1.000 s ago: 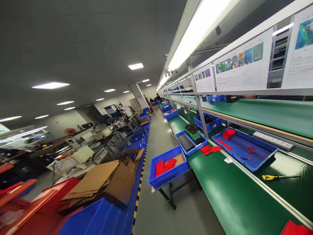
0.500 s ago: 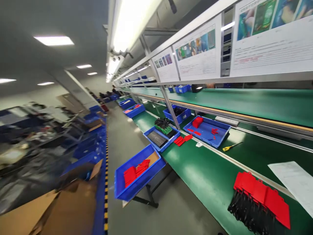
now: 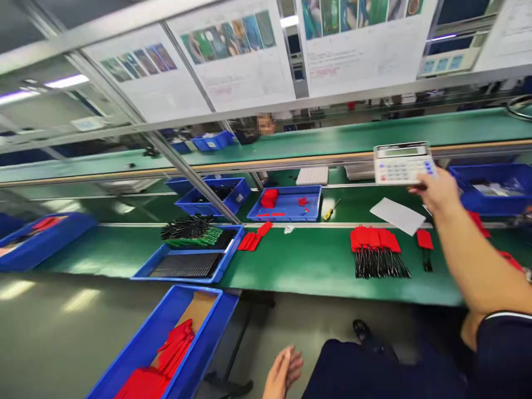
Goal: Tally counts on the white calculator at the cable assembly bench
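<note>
My right hand grips a white desk calculator by its lower right corner and holds it up over the bench. Its keys and display face me. Below the calculator lies a white sheet of paper. A row of red flat pieces with black leads lies in front of that sheet, and one single red piece with leads is to its right. Low in the view, my left hand hangs in front of the bench with fingers loosely curled and apart, holding nothing.
A blue tray holds black parts and green boards. Another blue bin with red pieces stands lower, off the bench edge. Behind are a blue tray, a yellow screwdriver and a sloping metal post. A blue bin is at right.
The view has swung to the right along the bench. Both my hands have come into view, the right one with the calculator; neither showed earlier.
</note>
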